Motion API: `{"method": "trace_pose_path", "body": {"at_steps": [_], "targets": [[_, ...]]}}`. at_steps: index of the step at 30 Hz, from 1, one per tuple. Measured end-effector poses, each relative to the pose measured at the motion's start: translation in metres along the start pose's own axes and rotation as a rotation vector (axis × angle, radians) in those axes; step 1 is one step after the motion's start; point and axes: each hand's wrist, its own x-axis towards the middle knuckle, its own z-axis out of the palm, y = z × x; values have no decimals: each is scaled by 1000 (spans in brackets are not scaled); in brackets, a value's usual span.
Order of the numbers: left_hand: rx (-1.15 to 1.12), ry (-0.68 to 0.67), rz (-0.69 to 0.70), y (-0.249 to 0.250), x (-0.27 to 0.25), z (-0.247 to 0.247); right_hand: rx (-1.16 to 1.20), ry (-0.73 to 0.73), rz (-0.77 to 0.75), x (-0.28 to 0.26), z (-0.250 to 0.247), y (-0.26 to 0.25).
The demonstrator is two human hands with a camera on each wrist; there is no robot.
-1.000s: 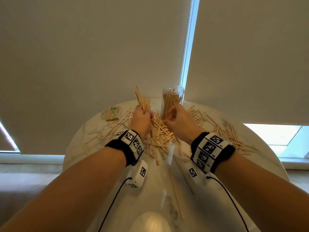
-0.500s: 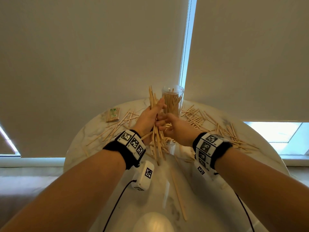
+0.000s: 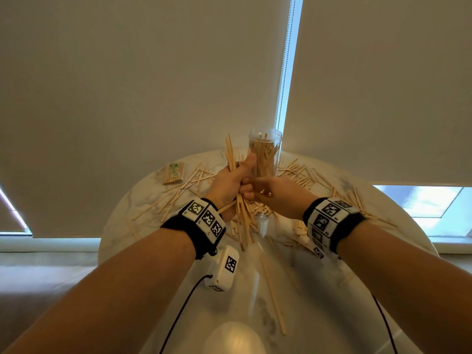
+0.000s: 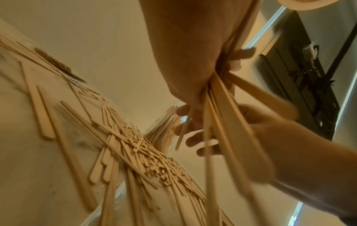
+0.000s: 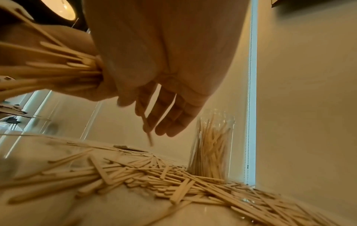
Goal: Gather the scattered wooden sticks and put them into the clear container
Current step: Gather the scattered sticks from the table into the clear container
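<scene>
My left hand (image 3: 229, 182) grips an upright bundle of wooden sticks (image 3: 231, 154) just left of the clear container (image 3: 265, 154), which stands at the table's far edge partly filled with sticks. In the left wrist view the bundle (image 4: 222, 114) fans out below my left hand (image 4: 189, 68). My right hand (image 3: 270, 192) touches the left one at the bundle. Seen from the right wrist, my right hand (image 5: 164, 116) has its fingers pointing down with one thin stick (image 5: 146, 130) between them, the container (image 5: 212, 145) behind. Scattered sticks (image 3: 301, 175) cover the round marble table (image 3: 143, 200).
A wrapped packet of sticks (image 3: 174, 172) lies at the table's far left. A few long sticks (image 3: 272, 290) lie near the front. Roller blinds hang right behind the table, with a bead chain (image 3: 283, 72) above the container. A dense pile of sticks (image 5: 154, 175) lies beneath my hands.
My left hand has lifted the bundle off the pile and brought it upright beside the container. My right hand has moved in from the pile to meet it.
</scene>
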Motion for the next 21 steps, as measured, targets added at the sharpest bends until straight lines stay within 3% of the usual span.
{"method": "trace_pose_path", "body": {"at_steps": [4, 8, 11, 15, 18, 21], "targets": [[0, 6, 0, -5, 2, -3, -159, 29, -100, 1, 1, 4], [0, 38, -27, -5, 5, -5, -308, 19, -93, -1, -3, 12], [-64, 62, 0, -2, 7, -9, -383, 53, 57, -6, -12, 23], [-58, 239, 98, 4, 14, -25, -496, -64, 432, -16, -25, 42], [48, 352, 105, 4, 20, -34, -286, -81, 503, -17, -27, 44], [155, 292, 28, -3, 20, -27, 112, -77, 368, -13, -24, 8]]}}
